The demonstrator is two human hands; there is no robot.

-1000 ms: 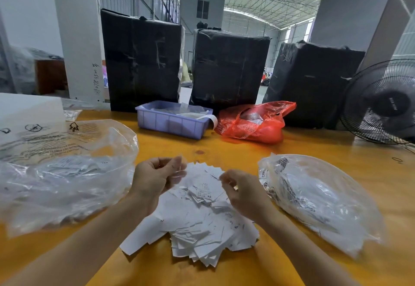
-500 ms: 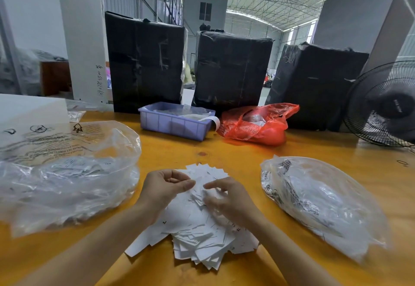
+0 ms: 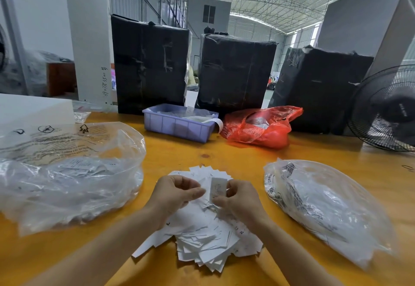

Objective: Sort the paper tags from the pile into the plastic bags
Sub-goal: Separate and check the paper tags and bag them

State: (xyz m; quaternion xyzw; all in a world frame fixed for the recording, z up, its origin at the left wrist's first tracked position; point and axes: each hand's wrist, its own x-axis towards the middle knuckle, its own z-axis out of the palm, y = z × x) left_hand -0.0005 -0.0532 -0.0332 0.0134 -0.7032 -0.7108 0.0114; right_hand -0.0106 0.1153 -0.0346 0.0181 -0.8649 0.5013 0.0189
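Head view, one paragraph of holdings. Yellow-orange table (image 3: 224,153), wood grain visible. Near centre: pile of white paper tags (image 3: 202,238), loosely heaped, some marked with size letters. Above the pile's far part, right hand (image 3: 241,198), fingers curled, pinching a single upright tag (image 3: 217,189) at its lower edge between thumb and forefinger. Left hand (image 3: 177,193), just beside the right, fingers curled with thumb against forefinger close to the held tag; whether it grips a tag of its own cannot be told. Left of the pile: large clear plastic bag (image 3: 67,173), printed with warning text and symbols, mouth toward the pile, white tags lying inside. Right of the pile: second clear plastic bag (image 3: 325,209), also printed, holding white tags, lying flat. Far centre: lavender plastic bin (image 3: 177,126) with pale contents and a white strip hanging over its right rim. Just right of it: crumpled red plastic bag (image 3: 258,128). Behind these, three black wrapped bales (image 3: 235,72) standing in a row. Far right: black fan (image 3: 386,108), partly out of frame. Far left: white block (image 3: 33,108) on the table edge.
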